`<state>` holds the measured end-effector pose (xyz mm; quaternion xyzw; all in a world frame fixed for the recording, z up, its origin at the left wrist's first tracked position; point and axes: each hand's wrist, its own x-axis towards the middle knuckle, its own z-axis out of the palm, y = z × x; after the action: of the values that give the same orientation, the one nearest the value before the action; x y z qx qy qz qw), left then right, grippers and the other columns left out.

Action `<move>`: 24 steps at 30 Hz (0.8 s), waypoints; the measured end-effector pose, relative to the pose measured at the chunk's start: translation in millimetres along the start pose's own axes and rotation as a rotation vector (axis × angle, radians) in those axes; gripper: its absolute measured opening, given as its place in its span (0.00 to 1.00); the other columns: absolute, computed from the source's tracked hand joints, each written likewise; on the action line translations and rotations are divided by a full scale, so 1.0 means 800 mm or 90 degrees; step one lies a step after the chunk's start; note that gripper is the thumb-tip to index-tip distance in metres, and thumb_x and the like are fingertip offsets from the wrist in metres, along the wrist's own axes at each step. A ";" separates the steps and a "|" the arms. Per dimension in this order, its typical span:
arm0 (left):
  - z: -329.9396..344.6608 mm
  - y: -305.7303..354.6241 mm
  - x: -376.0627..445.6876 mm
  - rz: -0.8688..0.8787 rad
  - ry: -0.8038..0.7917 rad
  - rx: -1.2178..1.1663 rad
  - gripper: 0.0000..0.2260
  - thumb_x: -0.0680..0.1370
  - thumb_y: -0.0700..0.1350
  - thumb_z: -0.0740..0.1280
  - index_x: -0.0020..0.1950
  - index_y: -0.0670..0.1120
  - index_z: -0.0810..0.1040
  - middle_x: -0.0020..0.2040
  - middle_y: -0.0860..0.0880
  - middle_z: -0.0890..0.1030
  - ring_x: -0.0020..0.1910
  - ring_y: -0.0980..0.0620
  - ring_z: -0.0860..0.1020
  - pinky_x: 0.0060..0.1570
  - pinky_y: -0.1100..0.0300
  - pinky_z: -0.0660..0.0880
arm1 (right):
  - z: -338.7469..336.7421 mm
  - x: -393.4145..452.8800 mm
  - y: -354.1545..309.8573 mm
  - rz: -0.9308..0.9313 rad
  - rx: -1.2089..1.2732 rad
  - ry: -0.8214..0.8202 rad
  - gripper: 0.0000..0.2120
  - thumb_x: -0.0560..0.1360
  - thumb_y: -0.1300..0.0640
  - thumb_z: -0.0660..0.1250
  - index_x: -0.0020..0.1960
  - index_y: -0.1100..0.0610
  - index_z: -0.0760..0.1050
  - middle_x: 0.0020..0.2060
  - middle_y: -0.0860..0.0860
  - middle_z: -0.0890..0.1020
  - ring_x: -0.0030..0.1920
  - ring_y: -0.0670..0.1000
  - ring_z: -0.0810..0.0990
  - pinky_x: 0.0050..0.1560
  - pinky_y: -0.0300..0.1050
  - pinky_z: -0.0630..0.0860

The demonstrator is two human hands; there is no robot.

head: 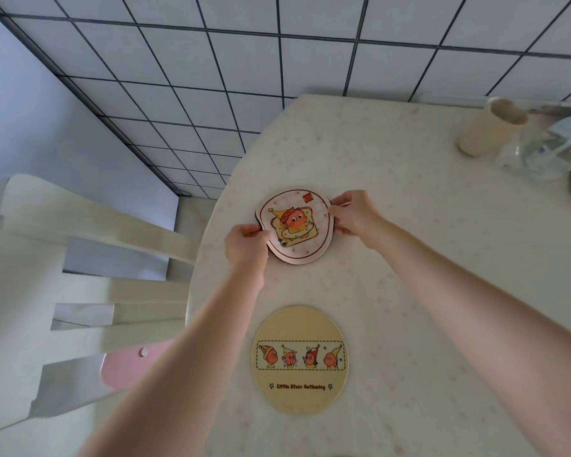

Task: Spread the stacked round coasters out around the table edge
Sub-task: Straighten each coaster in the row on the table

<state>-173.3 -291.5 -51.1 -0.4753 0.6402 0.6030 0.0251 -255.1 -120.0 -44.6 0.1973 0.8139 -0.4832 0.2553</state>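
A pink-rimmed coaster point(295, 225) with a cartoon toast picture is held flat just over the white table point(409, 258), near its left edge. My left hand point(246, 245) pinches its near-left rim and my right hand point(353, 214) pinches its right rim. A dark edge shows under the rim; whether more coasters lie beneath it I cannot tell. Closer to me a round yellow coaster point(300, 359) with four small figures and printed words lies flat on the table, apart from both hands.
A beige cup point(490, 127) lies tipped at the far right, beside crumpled clear and green packaging point(561, 146). A white slatted chair point(89, 282) with a pink seat stands against the table's left edge. Tiled floor lies beyond.
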 end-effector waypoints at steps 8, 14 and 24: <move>-0.010 0.019 0.022 0.030 -0.035 -0.011 0.08 0.72 0.33 0.70 0.43 0.46 0.78 0.50 0.41 0.82 0.51 0.41 0.82 0.49 0.44 0.81 | 0.004 -0.017 0.039 0.020 0.134 0.055 0.03 0.73 0.61 0.67 0.44 0.55 0.76 0.36 0.53 0.80 0.33 0.50 0.78 0.46 0.51 0.81; -0.005 0.015 0.032 0.125 -0.034 0.158 0.06 0.73 0.38 0.71 0.46 0.47 0.78 0.46 0.49 0.81 0.44 0.49 0.79 0.38 0.59 0.77 | 0.015 -0.030 0.059 0.021 0.079 0.111 0.07 0.72 0.59 0.68 0.49 0.55 0.80 0.43 0.52 0.83 0.47 0.57 0.83 0.51 0.54 0.82; -0.011 0.002 0.032 0.286 -0.068 0.311 0.09 0.73 0.41 0.70 0.51 0.49 0.77 0.39 0.59 0.77 0.38 0.62 0.75 0.34 0.71 0.66 | 0.017 -0.039 0.055 -0.028 -0.019 0.144 0.11 0.74 0.62 0.60 0.54 0.57 0.76 0.49 0.55 0.82 0.53 0.58 0.80 0.48 0.46 0.77</move>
<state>-183.3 -313.5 -63.1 -0.2699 0.8524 0.4462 0.0384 -201.9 -114.2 -61.3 0.2286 0.8488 -0.4511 0.1541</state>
